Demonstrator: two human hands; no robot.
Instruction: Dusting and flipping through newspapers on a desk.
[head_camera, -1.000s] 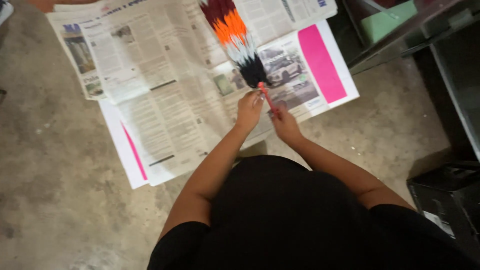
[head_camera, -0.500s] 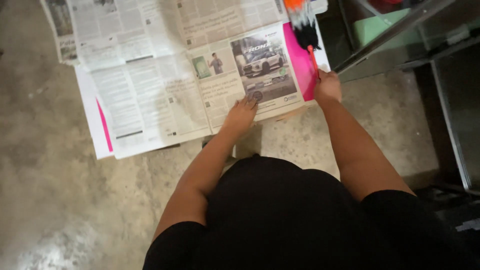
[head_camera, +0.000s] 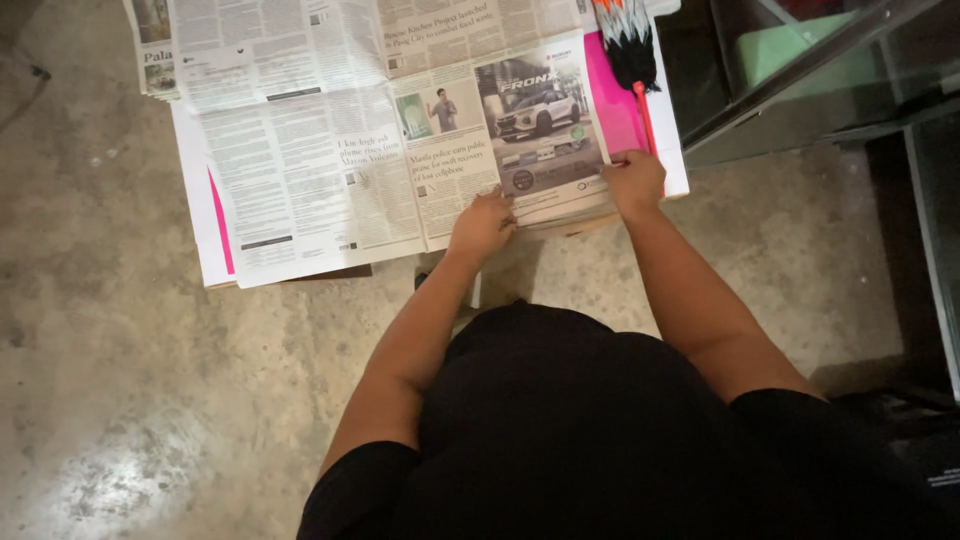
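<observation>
From the head view, a feather duster (head_camera: 630, 45) with a thin red handle is gripped at its lower end by the curled fingers of the right hand (head_camera: 634, 182); the black, white and orange feathers lie well beyond the fingertips, at the upper edge of the picture. The left hand (head_camera: 482, 224) is laid flat on the near edge of a spread newspaper (head_camera: 330, 150), its fingers extended and close together, holding nothing. Just beyond the right fingers, a bright pink sheet (head_camera: 612, 105) is seen under the paper. Everything is laid out on a bare concrete floor (head_camera: 120, 400). To the right of the right hand, a dark glass-fronted cabinet (head_camera: 830, 70) is seen.
</observation>
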